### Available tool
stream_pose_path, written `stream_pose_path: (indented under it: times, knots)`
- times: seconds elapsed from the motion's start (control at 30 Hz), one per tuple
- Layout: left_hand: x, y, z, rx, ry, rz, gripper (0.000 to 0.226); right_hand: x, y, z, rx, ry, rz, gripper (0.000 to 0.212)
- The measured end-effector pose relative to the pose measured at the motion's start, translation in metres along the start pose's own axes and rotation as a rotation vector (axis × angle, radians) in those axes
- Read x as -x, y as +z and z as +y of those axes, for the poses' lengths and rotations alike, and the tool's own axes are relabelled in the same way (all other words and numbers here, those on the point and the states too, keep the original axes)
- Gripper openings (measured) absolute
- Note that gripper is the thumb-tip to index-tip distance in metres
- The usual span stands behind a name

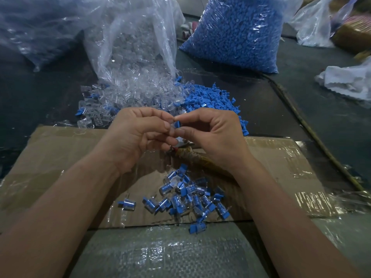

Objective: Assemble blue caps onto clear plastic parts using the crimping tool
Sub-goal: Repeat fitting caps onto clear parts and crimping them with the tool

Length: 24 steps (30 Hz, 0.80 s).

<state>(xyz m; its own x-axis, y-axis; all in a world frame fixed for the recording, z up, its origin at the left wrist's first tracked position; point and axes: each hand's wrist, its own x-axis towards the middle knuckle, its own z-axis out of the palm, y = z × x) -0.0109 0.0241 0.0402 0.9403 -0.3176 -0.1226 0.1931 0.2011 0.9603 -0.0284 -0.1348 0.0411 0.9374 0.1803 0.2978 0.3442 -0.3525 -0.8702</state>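
Note:
My left hand (138,135) and my right hand (212,135) meet at the centre above the cardboard sheet (60,157). My right thumb and forefinger pinch a small blue cap (177,124). My left fingers curl round a clear plastic part (172,125), mostly hidden by the fingertips. Under my right hand lies the crimping tool (190,155) with its taped handle, untouched. A heap of assembled blue-and-clear pieces (186,197) lies on the cardboard near me. Loose clear parts (124,97) and loose blue caps (212,99) are piled beyond my hands.
An open clear bag (132,43) spills clear parts at the back. A full bag of blue caps (239,31) stands back right. More plastic bags (317,23) and a white cloth (347,81) sit at the far right. A woven sack (160,251) lies nearest me.

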Motion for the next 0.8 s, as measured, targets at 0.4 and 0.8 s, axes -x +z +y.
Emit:
stream_pose_path:
  times: [0.4, 0.8]
  knots:
    - [0.003, 0.002, 0.0, -0.118, 0.001, 0.053, 0.016, 0.0, 0.004, 0.003, 0.055, -0.049, 0.003, 0.032]
    - [-0.001, -0.001, 0.0, -0.048, 0.034, 0.159, 0.015, -0.007, -0.025, 0.011, 0.257, 0.204, -0.098, 0.025]
